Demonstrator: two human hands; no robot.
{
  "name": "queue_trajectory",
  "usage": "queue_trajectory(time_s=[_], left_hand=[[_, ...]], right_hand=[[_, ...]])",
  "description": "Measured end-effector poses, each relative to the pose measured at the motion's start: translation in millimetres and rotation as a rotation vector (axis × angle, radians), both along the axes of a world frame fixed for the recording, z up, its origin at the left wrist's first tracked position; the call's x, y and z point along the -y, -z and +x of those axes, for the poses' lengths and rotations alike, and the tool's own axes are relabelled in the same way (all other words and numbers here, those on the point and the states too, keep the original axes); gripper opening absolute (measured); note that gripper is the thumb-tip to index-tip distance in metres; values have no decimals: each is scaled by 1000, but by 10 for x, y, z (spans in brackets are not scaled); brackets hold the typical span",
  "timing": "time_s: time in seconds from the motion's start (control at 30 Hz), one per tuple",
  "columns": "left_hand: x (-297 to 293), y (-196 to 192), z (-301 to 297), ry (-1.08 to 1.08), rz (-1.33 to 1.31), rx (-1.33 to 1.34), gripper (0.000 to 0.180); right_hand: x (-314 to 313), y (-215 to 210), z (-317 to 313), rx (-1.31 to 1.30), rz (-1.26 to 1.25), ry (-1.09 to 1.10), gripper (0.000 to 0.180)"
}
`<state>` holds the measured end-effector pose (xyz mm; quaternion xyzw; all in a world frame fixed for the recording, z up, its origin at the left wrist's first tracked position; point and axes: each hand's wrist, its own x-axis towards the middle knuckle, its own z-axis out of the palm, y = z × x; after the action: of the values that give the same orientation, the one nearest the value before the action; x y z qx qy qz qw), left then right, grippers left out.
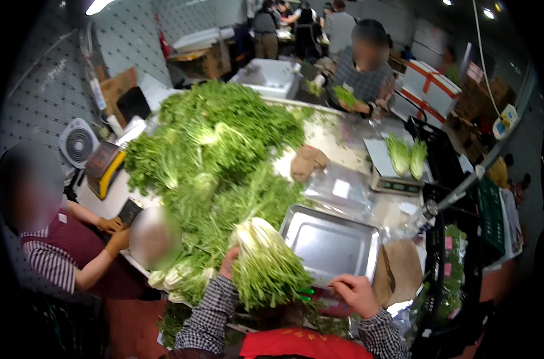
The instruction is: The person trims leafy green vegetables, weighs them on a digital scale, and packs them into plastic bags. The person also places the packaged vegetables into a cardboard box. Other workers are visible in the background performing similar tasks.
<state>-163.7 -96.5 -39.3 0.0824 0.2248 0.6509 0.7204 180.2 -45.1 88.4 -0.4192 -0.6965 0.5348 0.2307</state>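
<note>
Pile: large heap of loose leafy green vegetables with white stalks [218, 149], left half of steel table [338, 140], unsorted.
Left hand [228, 262]: fingers clasped round bundle of white-stalked greens [266, 263], held upright before chest.
Tray: shallow rectangular metal tray [330, 244], bare, just right of bundle.
Right hand [357, 293]: at tray's near edge, fingers bent, seemingly holding nothing.
Scale: grey weighing scale [394, 179] bearing two green heads, beyond tray.
</note>
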Motion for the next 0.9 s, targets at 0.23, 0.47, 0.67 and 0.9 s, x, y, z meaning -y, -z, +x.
queue_trajectory(time_s=[0.23,0.47,0.67,0.9], left_hand=[[-111,63,135,-65,-197,-161,49],[89,4,75,-129,-157,-115,49],[-251,-95,523,-18,-139,-110,49],[-289,-208,822,26,-149,-129,49]], right_hand=[[340,-649,-397,-172,-115,-319,44],[366,-343,-266,-160,60,9,14],[265,13,39,-185,313,196,11],[51,640,1321,39,543,641,9]])
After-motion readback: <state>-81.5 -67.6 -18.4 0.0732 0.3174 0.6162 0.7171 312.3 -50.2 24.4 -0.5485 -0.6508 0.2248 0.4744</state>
